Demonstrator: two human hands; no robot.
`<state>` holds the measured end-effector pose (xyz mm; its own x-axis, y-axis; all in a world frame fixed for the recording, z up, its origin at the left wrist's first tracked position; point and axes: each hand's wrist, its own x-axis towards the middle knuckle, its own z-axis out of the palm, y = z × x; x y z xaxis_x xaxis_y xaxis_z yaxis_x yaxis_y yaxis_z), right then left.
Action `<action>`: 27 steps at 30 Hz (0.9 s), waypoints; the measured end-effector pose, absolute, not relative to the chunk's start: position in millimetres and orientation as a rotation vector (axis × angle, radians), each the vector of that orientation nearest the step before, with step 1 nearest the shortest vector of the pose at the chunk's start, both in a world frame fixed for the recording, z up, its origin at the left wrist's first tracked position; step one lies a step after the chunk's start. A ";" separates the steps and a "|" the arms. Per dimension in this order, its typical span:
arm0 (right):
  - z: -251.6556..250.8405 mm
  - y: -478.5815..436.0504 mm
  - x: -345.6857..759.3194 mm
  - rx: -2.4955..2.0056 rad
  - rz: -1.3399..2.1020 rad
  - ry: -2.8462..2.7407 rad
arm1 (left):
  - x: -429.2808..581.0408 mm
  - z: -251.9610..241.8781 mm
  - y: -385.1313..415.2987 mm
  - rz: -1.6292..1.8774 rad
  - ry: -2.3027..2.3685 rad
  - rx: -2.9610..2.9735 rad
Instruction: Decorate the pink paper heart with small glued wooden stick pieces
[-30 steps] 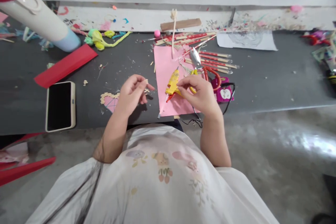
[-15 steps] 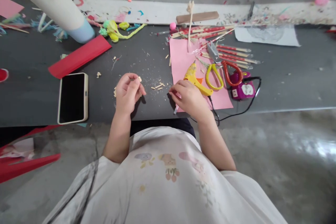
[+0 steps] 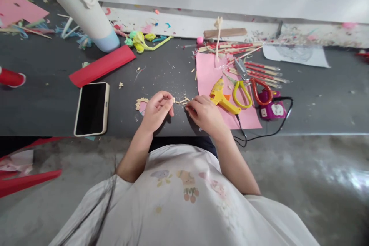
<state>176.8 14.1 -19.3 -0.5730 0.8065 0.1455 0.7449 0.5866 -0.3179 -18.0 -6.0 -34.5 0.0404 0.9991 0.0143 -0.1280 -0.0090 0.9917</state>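
Your left hand (image 3: 157, 109) pinches a wood chip (image 3: 173, 100); your right hand (image 3: 204, 113) curls empty by scattered chips (image 3: 183, 101), glue gun (image 3: 220, 98) just beside it.

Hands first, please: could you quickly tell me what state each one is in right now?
Left hand: fingers curled, pinching a small wood piece.
Right hand: curled, fingertips at the wood bits on the table; a grip cannot be told.

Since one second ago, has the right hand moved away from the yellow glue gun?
Yes. The right hand has left the yellow glue gun, which lies on the pink paper, and moved left toward the small wood pieces.
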 end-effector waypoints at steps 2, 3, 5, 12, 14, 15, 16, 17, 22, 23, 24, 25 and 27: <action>-20.0 14.0 176.4 -1.272 0.326 -2.545 | -18.3 -33.4 -7.2 1.225 1.093 1.151; -20.0 13.8 176.5 -1.273 0.329 -2.545 | -18.4 -33.2 -7.5 1.218 1.098 1.153; -19.2 13.3 177.3 -1.275 0.340 -2.542 | -18.7 -33.4 -7.9 1.213 1.100 1.154; -10.8 12.1 188.1 -1.304 0.349 -2.441 | -18.7 -35.0 -8.3 1.203 1.109 1.154; -8.7 12.3 192.3 -1.306 0.332 -2.422 | -18.7 -34.9 -8.4 1.209 1.104 1.158; -7.8 12.3 195.0 -1.308 0.321 -2.413 | -18.8 -35.0 -8.5 1.213 1.099 1.160; -6.9 12.3 198.2 -1.316 0.303 -2.398 | -18.7 -35.1 -8.5 1.218 1.096 1.162; -5.8 12.2 202.3 -1.330 0.281 -2.380 | -18.7 -35.2 -8.5 1.221 1.096 1.162; 3.3 10.2 232.0 -1.452 0.163 -2.276 | -18.8 -36.2 -8.5 1.210 1.113 1.147; 5.2 9.7 237.9 -1.482 0.141 -2.255 | -18.9 -36.3 -8.5 1.206 1.113 1.147; 6.7 9.3 243.0 -1.498 0.128 -2.237 | -19.0 -36.3 -8.5 1.204 1.112 1.148; 7.6 9.1 247.0 -1.507 0.127 -2.224 | -19.1 -36.2 -8.5 1.203 1.111 1.150; 7.2 9.7 251.3 -1.500 0.162 -2.214 | -18.9 -36.0 -8.6 1.203 1.117 1.155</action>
